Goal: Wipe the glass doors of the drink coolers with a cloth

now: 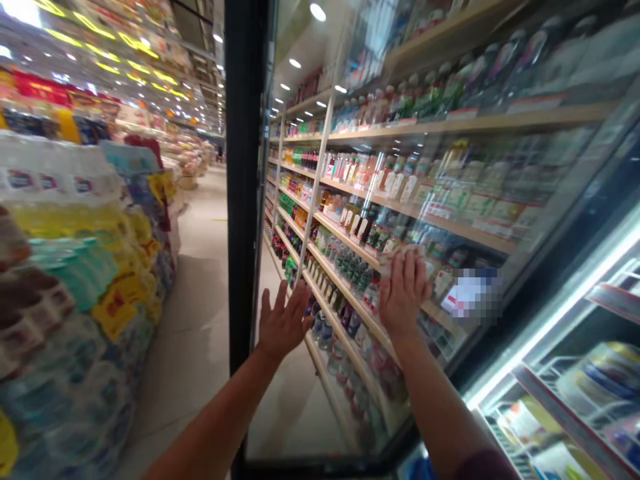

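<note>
A glass door in a black frame stands swung out in front of me. My left hand lies flat against its glass, fingers spread, holding nothing. Further right and a little higher, my right hand presses a pale, crumpled cloth to the same pane. Most of the cloth is hidden beneath the palm and fingers; a bit shows past the fingertips.
Shelves of bottles appear in the glass. At lower right, a lit cooler shelf holds packaged goods. Stacked bottle packs line the left side, with a pale aisle floor between them and the black door frame.
</note>
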Demonstrator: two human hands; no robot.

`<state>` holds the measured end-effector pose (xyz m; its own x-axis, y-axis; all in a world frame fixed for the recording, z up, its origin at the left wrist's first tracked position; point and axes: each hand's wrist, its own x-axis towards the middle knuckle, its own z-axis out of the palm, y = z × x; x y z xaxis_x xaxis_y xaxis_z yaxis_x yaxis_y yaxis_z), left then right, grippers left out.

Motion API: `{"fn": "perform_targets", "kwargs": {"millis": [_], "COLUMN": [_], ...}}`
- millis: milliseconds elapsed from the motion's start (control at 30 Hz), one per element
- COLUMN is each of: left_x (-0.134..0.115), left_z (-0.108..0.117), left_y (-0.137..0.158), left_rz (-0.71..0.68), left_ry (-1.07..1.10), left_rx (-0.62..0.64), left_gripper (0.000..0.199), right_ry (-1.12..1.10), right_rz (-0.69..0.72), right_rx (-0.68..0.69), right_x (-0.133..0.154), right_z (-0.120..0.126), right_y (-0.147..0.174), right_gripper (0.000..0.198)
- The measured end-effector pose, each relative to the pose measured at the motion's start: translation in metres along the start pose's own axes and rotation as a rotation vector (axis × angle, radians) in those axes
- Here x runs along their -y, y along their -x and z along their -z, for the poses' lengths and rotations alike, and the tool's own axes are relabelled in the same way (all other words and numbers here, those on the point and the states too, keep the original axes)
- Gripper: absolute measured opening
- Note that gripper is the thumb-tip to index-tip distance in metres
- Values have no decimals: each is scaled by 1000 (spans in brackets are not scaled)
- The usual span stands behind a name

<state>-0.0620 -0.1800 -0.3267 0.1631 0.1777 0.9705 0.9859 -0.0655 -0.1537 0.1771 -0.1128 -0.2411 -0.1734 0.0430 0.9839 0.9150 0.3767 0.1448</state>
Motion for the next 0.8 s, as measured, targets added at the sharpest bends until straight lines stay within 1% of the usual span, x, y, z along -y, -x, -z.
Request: {"fn": "perform_targets", "kwargs": {"millis": [33, 67, 100, 200, 233, 267, 300, 333, 367, 433, 467, 500, 533, 567, 600, 667, 733, 767, 800], "left_x": [0, 0, 0, 1, 2, 3, 4, 5, 6, 8, 8, 9, 9, 9, 9, 9, 9, 9, 10], "left_z": [-1, -3, -4, -7, -8, -9, -11, -12, -14, -17, -19, -20, -21, -22, -22, -22, -20, -20, -19], "left_y": [1, 1, 1, 2, 2, 2, 3, 3, 4, 5, 6, 7, 7, 8, 8, 9, 10, 11, 11], "left_rz": [7, 13, 17, 23, 24, 25, 24, 27, 30, 42, 48, 52, 53, 53, 54, 65, 91, 103, 106], "left_ry": [-7, -15, -20, -7, 5, 18, 31, 44, 56, 76, 83, 87, 88, 87, 85, 94, 127, 145, 156], "left_rx": [-1, -2, -3, 12, 20, 28, 35, 40, 41, 45, 46, 46, 44, 40, 36, 26, 35, 45, 54], "left_gripper": [63, 64, 65, 69, 70, 71, 72, 71, 69, 62, 59, 57, 56, 56, 56, 57, 57, 58, 60], "right_ry": [7, 5, 4, 8, 3, -5, -11, -14, -10, 2, 4, 3, 4, 6, 8, 11, 5, 6, 9], "right_rz": [-30, -40, -33, 84, 137, 177, 186, 156, 104, -99, -173, -220, -250, -264, -265, -238, -161, -126, -108], "right_rx": [1, 16, 44, 110, 126, 136, 135, 126, 109, 62, 38, 26, 22, 23, 28, 34, 28, 33, 31], "right_x": [-2, -2, 1, 8, 7, 2, -5, -16, -30, -57, -69, -78, -83, -83, -80, -65, -52, -51, -53], "right_z": [-2, -4, -5, -5, -5, -4, -3, -2, -2, -3, -3, -3, -3, -3, -3, -2, -2, -2, -1], "right_y": [1, 11, 27, 87, 99, 104, 100, 87, 68, 22, 3, -10, -14, -9, 5, 50, 93, 104, 106], "right_gripper": [60, 61, 62, 64, 65, 65, 65, 66, 66, 64, 63, 62, 62, 62, 62, 62, 64, 64, 64]}}
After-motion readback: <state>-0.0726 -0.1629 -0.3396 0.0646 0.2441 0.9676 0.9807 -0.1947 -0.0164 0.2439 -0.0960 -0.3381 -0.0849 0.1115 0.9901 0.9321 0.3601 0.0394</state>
